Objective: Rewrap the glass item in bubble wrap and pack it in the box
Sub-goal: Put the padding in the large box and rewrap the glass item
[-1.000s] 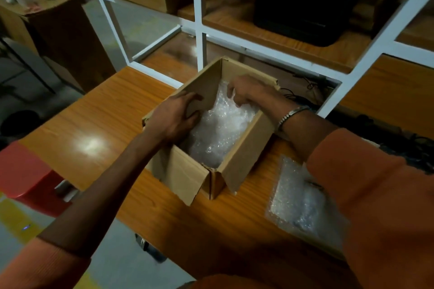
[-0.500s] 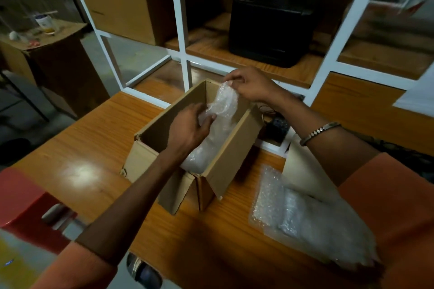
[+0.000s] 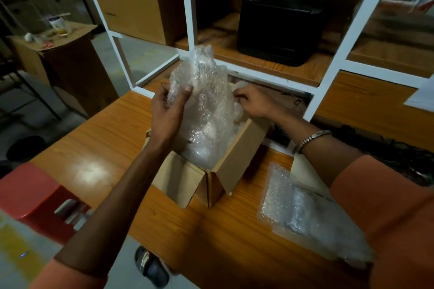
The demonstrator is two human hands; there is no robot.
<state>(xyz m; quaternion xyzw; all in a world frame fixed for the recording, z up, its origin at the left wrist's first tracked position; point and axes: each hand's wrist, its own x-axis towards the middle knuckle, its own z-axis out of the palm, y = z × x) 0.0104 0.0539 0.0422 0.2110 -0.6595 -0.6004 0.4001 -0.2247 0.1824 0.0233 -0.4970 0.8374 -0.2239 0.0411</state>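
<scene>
A tall bundle of bubble wrap (image 3: 204, 105) stands half out of the open cardboard box (image 3: 242, 155) on the wooden table. My left hand (image 3: 169, 110) grips the bundle's upper left side. My right hand (image 3: 258, 103) is at the bundle's right, above the box's far rim, pinching the wrap. The glass item itself is hidden inside the wrap. The lower end of the bundle is still within the box.
A loose sheet of bubble wrap (image 3: 303, 213) lies on the table (image 3: 98, 148) to the right of the box. A white shelf frame (image 3: 187, 7) with a black device (image 3: 281, 23) rises right behind. A red stool (image 3: 30, 192) stands at the lower left.
The wrapped bundle has risen from deep in the box to half out of it. My left hand moved up with it, and my right hand shifted to its right side.
</scene>
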